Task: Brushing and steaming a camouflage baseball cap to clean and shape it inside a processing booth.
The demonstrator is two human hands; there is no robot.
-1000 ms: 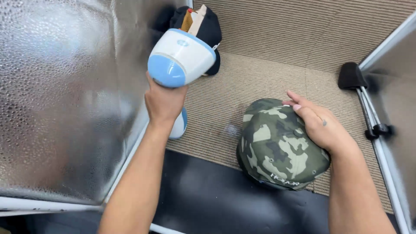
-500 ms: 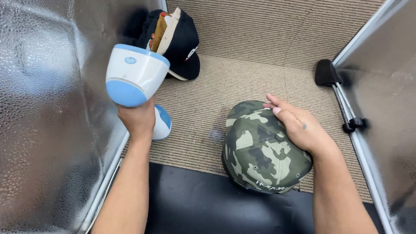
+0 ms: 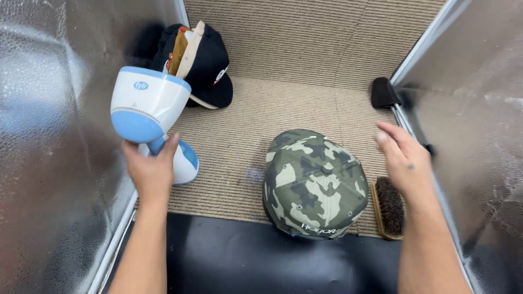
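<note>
My left hand [image 3: 150, 171] grips the handle of a white and light-blue handheld steamer [image 3: 148, 111], held upright at the left with its head raised. A green camouflage cap [image 3: 313, 182] lies crown-up on the ribbed beige mat, its brim toward me. My right hand [image 3: 406, 163] hovers open just right of the cap, fingers apart, holding nothing. Below that hand a wooden brush with dark bristles [image 3: 388, 207] lies on the mat beside the cap.
A pile of caps, the top one black [image 3: 204, 65], sits at the back left. Silvery foil panels [image 3: 49, 136] wall in both sides. A black clip [image 3: 384, 92] holds the right panel. A black mat [image 3: 256, 261] lies at the near edge.
My right hand has lifted off the camouflage cap and moved to its right, uncovering the brush. The steamer stays in my left hand.
</note>
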